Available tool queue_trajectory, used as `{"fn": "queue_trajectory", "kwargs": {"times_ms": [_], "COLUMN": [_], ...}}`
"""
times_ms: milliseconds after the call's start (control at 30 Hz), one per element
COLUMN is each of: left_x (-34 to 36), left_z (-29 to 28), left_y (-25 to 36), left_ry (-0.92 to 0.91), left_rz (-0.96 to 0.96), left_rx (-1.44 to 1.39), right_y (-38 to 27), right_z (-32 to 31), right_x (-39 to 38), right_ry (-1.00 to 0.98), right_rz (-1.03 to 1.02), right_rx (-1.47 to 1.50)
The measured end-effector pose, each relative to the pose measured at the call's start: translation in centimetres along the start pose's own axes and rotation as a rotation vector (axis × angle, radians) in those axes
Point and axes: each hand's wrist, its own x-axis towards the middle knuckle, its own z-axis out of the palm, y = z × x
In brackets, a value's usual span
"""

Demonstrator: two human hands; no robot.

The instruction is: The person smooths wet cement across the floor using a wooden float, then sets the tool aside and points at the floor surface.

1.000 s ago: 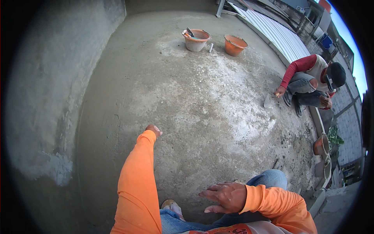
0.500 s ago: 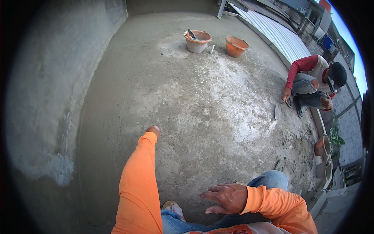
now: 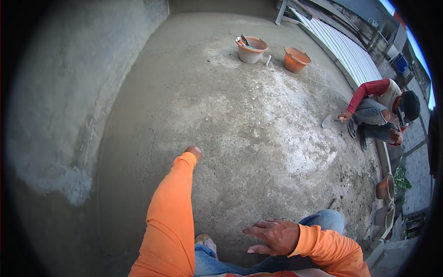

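My left arm, in an orange sleeve, stretches forward over the grey concrete floor. Only the back and a knuckle or thumb of my left hand show past the cuff; its fingers are hidden, so I cannot see whether it holds anything. Near my bent knee in blue jeans, my right hand hovers palm down with fingers stretched and apart, holding nothing. Below it are my other jeans leg and a shoe.
A co-worker squats at the right edge with a trowel. Beyond stand a bucket with tools in it and an orange bucket. Two more buckets, one orange, line the right edge. A plastered wall rises at left.
The view has turned slightly left, shifting the scene rightward. The co-worker's trowel has swung, its blade now pointing left. My two hands keep much the same pose.
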Motion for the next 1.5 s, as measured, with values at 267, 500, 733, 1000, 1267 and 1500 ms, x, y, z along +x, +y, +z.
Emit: {"fn": "queue_trajectory", "kwargs": {"times_ms": [267, 500, 733, 1000, 1267, 1500], "left_x": [-0.7, -2.4, -4.7, -1.8, -1.0, 0.0], "left_z": [-0.8, -1.8, -2.5, -1.1, -0.3, 0.1], "left_y": [1.7, 2.4, 4.8, 1.2, 1.6, 0.5], "left_ry": [-0.094, 0.002, -0.038, -0.015, -0.041, -0.038], "left_rz": [-0.118, -0.084, -0.155, -0.044, 0.011, 0.031], "left_rx": [0.022, 0.059, -0.112, -0.022, 0.061, 0.031], "right_y": [-0.2, -0.4, 0.0, -0.1, -0.1, 0.0], "right_z": [-0.1, 0.1, 0.0, 0.2, 0.0, 0.2], "right_x": [-0.1, 0.1, 0.1, 0.2, 0.0, 0.1], "right_ry": [0.065, 0.08, 0.065, 0.069, 0.057, 0.067], "right_rz": [-0.029, -0.056, -0.045, -0.059, -0.026, -0.036], "right_rx": [0.025, 0.008, 0.017, -0.001, -0.001, 0.001]}}
